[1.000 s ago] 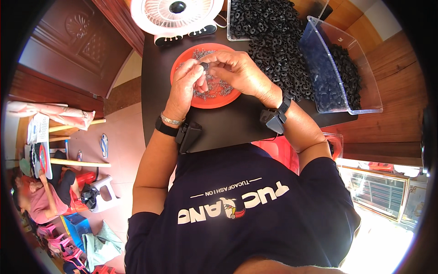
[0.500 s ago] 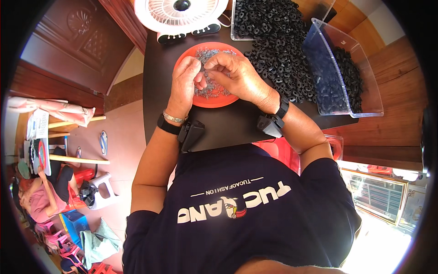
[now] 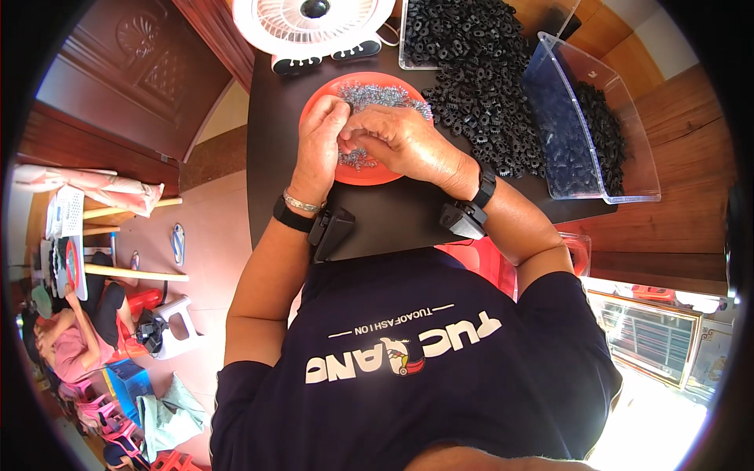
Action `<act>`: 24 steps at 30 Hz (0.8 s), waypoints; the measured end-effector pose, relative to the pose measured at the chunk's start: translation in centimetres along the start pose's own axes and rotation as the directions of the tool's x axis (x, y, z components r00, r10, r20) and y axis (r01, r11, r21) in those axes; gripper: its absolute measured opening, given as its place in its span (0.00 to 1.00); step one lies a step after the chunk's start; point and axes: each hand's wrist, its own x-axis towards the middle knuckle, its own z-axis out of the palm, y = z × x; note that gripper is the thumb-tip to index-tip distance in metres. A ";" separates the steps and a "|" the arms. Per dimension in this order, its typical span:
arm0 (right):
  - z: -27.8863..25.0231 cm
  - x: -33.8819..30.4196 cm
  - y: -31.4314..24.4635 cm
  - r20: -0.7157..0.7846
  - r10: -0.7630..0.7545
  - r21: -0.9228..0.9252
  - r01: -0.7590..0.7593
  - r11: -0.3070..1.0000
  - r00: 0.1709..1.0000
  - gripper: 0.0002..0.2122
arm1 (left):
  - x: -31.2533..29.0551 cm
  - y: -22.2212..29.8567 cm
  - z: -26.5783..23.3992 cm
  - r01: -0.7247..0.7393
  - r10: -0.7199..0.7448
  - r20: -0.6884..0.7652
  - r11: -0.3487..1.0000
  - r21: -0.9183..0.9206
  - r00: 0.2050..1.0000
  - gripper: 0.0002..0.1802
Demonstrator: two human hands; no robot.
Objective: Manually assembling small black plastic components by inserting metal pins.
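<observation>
Both hands meet over a round red plate (image 3: 369, 179) on the dark table. Small silvery metal coils, which look like springs (image 3: 381, 96), are heaped in the plate. My left hand (image 3: 318, 145) is closed over the plate's left side, its thumb and fingers pinched together. Against its fingertips rests my right hand (image 3: 404, 141), with curled fingers also closed. Whatever sits between the fingertips is hidden or too small to name. Right of the plate spreads a pile of small black plastic parts (image 3: 491, 110), apart from both hands.
A white fan (image 3: 314, 31) stands behind the plate. At the back is a clear bin (image 3: 402, 47) of black parts; another clear bin (image 3: 605, 149) lies at the right with more. A person (image 3: 78, 337) sits at the far left near a white stool (image 3: 181, 326).
My right hand has shifted slightly left and down, its fingers curling in closer to the left hand. More of the coils at the plate's back now show.
</observation>
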 end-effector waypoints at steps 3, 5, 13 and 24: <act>-0.3 0.1 0.2 -0.015 -0.004 -0.057 0.003 0.998 1.000 0.06 | -0.1 -0.2 0.0 0.034 -0.034 0.019 0.999 -0.009 0.999 0.11; -0.7 0.2 0.0 -0.007 0.015 -0.011 -0.015 1.000 1.000 0.06 | -0.1 -0.4 -0.3 -0.001 0.002 0.069 1.000 -0.010 0.998 0.11; -2.0 0.1 -0.4 0.008 0.311 0.536 -0.266 0.801 0.951 0.07 | -0.2 -0.2 -0.7 -0.033 0.031 0.049 0.999 0.031 0.998 0.13; -2.7 0.2 1.6 -0.183 0.354 0.674 -0.145 0.724 0.917 0.06 | -0.7 0.3 0.0 -0.051 0.004 0.235 0.980 0.193 0.972 0.14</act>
